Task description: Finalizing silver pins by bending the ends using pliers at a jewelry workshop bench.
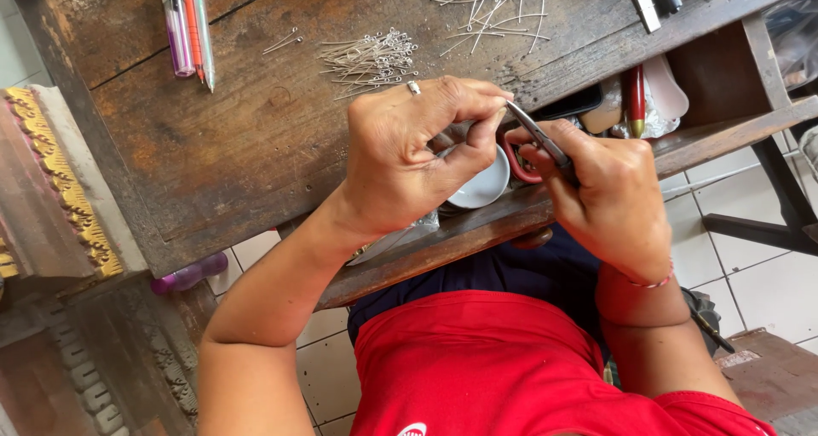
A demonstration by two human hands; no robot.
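Observation:
My right hand [609, 197] grips red-handled pliers [535, 142], the thin metal jaws pointing up-left toward my left fingertips. My left hand [409, 151] is closed, with thumb and fingers pinched at the plier tip on something too small to make out. Both hands hover over the front edge of a worn wooden bench [247, 138]. A small white bowl [486, 185] sits just under the hands. A heap of metal eye pins [371, 59] lies on the bench beyond my left hand.
More loose pins [490, 6] lie at the back. Pens and a purple lighter [183, 27] rest at the upper left. A red-handled tool [636, 100] sits in the open shelf at right. Carved gilt wood [55, 172] stands left; tiled floor lies below.

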